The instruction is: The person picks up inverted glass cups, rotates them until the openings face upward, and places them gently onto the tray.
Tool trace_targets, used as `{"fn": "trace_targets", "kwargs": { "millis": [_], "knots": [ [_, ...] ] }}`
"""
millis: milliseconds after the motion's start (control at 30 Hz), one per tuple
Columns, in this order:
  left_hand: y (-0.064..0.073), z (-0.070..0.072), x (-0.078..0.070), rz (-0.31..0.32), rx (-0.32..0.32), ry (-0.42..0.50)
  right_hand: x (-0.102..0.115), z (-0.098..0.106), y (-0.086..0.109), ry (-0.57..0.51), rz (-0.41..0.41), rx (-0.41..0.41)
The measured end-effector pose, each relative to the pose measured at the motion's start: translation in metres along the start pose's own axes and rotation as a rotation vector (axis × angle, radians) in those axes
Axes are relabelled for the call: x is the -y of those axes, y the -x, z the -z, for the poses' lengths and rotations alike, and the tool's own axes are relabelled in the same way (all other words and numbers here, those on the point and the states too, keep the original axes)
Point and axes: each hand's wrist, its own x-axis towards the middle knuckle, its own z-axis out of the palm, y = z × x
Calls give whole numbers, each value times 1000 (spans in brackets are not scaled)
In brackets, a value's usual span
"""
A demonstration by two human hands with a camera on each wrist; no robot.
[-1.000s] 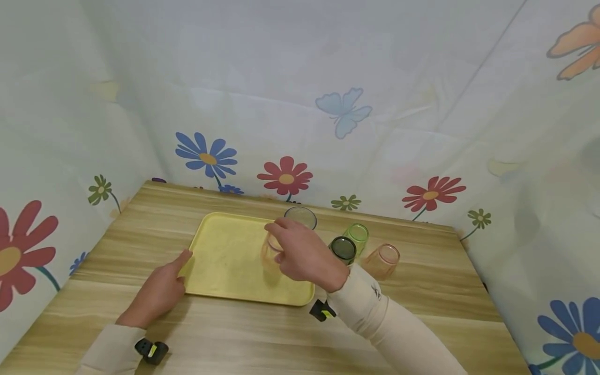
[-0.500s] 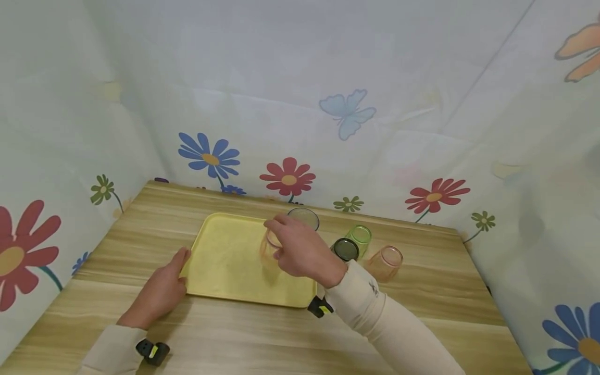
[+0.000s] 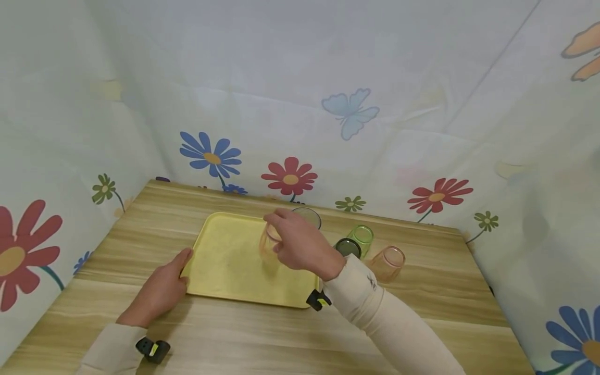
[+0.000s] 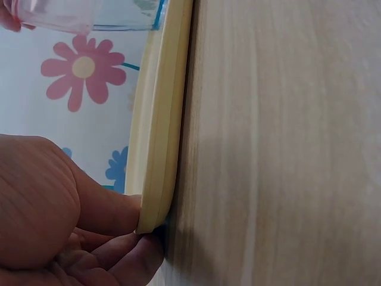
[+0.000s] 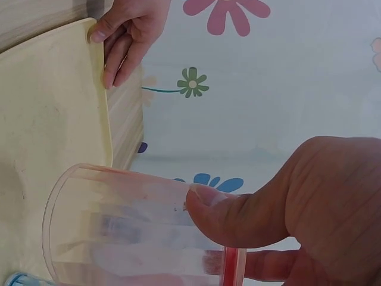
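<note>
My right hand (image 3: 304,245) holds a clear pinkish-orange plastic tumbler (image 3: 269,249) over the right half of a yellow tray (image 3: 225,260). In the right wrist view the thumb and fingers grip the tumbler (image 5: 137,220) near its thick red base, its wide mouth towards the tray. My left hand (image 3: 161,286) pinches the tray's left edge; the left wrist view has the thumb on the rim (image 4: 158,149) and fingers below. A blue-rimmed clear tumbler (image 3: 309,214) stands behind my right hand, partly hidden, near the tray's far right corner.
Right of the tray, a dark tumbler (image 3: 348,248), a green tumbler (image 3: 363,235) and another pinkish-orange tumbler (image 3: 388,263) stand upside down on the wooden table (image 3: 244,333). My right forearm crosses in front of them. A flower-printed curtain (image 3: 262,114) encloses the table's back and sides.
The head view has shifted slightly, so the scene sits a little further right. My right hand with the tumbler has moved slightly left over the tray; the left hand keeps its hold.
</note>
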Motion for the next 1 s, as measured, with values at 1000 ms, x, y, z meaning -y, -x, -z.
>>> {"fn": "trace_targets", "kwargs": {
  "millis": [1000],
  "knots": [
    [2,-4,1,-21,-21,29,0,12,-13,19,3,-8]
  ]
}}
